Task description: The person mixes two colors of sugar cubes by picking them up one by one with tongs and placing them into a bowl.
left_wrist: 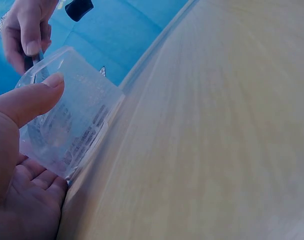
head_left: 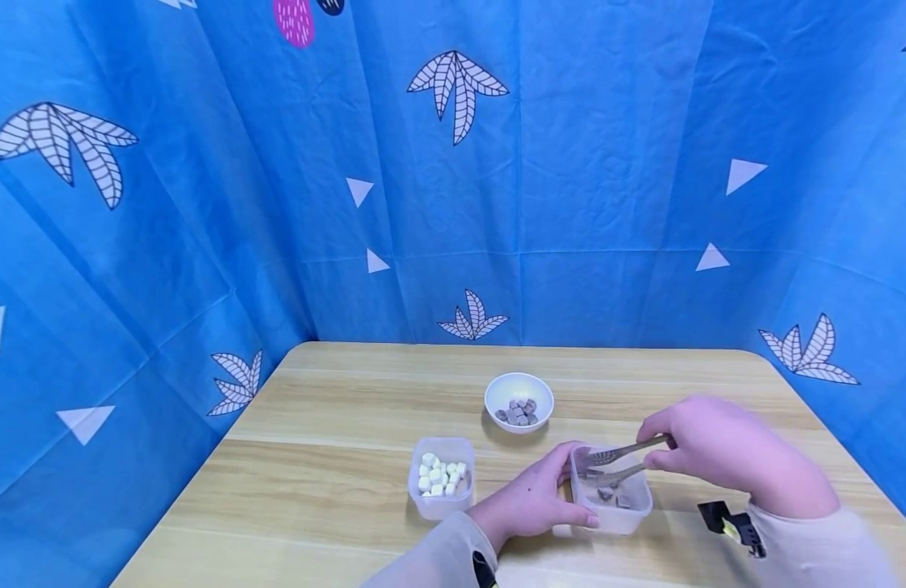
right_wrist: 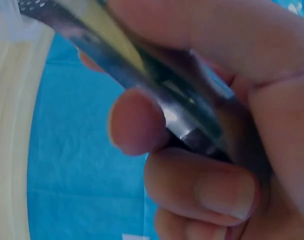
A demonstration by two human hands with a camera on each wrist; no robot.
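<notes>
Tongs [head_left: 629,450] in the right hand [head_left: 717,449], fingers and thumb curled round the metal; working end reaching down inside the right-hand tub [head_left: 620,521]. Arms of the tongs stand apart in the head view. Whether anything sits between the tips — cannot tell.

Left hand [head_left: 537,496] grips the same tub, thumb on the near side, other fingers round toward the far side; tub upright on the tabletop [head_left: 320,465]. Inside, a few brown cubes [head_left: 606,493] lie loose, right by the tongs.

Farther out: white bowl [head_left: 519,379] beyond the left hand, with a heap [head_left: 519,413] of similar brown pieces in it. Just left of the left wrist, a second tub [head_left: 439,510] with white cubes [head_left: 435,477], neither hand holding it. Behind everything, a blue curtain [head_left: 607,163] printed with leaves and triangles.

Step in hand, as I read it: tong work on the cubes in the tub — probably a pick, though a release could look much the same. If a pick, the next move calls for squeezing the arms onto one cube, then lifting clear of the rim while the left hand steadies the tub. Bowl seems the likely other end of the transfer, judging by its matching contents.
</notes>
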